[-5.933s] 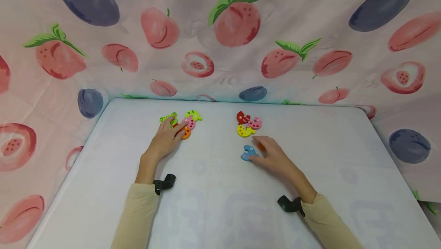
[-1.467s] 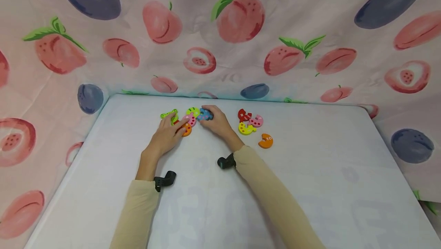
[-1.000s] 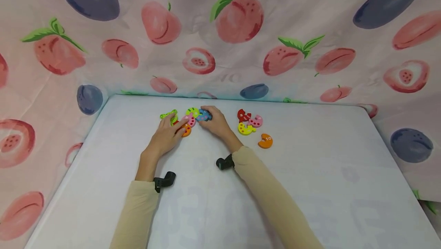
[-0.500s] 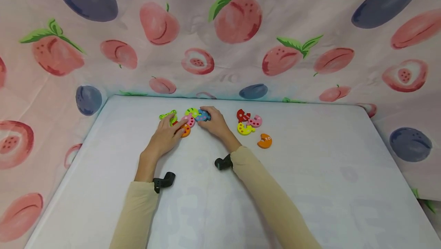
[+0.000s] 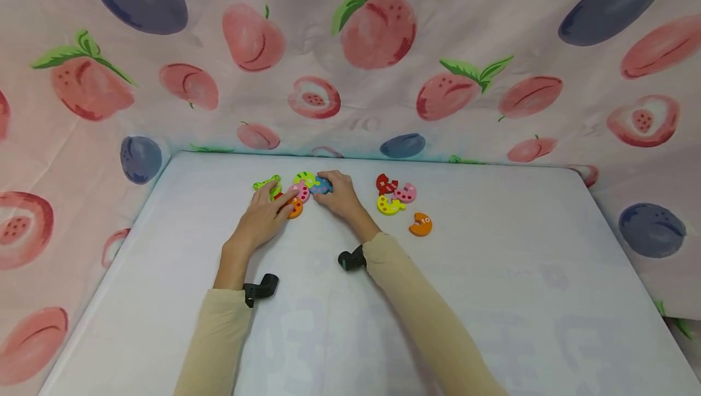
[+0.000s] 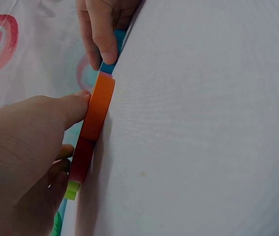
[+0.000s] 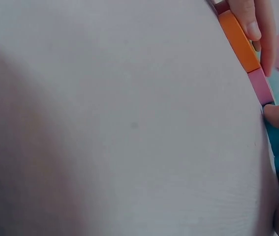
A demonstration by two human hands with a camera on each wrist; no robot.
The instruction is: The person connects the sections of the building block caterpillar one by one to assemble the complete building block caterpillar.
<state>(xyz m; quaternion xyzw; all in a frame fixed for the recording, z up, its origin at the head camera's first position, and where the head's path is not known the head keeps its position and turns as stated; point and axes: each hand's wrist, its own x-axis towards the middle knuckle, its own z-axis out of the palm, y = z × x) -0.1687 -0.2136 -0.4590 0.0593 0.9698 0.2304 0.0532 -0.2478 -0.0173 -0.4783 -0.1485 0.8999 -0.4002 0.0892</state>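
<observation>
Flat, animal-shaped number puzzle pieces lie in a curved chain at the table's far left. My left hand (image 5: 260,221) rests over its left part, thumb touching the orange piece (image 6: 99,105). Beside that sit a red piece (image 6: 81,160), mostly under the fingers in the head view, and a light green piece (image 5: 260,185). A pink dotted piece (image 5: 302,192) and a green striped piece (image 5: 305,179) continue the chain. At its right end, my right hand (image 5: 344,198) pinches a blue piece (image 5: 321,185) between thumb and fingers, against the green striped one.
To the right, a red piece (image 5: 386,185), a pink piece (image 5: 406,193) and a yellow piece (image 5: 389,205) lie grouped together. An orange piece (image 5: 421,225) marked 10 lies apart, nearer me. Behind the white table (image 5: 493,262) hangs a fruit-patterned cloth (image 5: 361,98).
My right hand has carried the blue piece from near the right group to the left chain, then eased it slightly further left. My left hand has stayed almost in place.
</observation>
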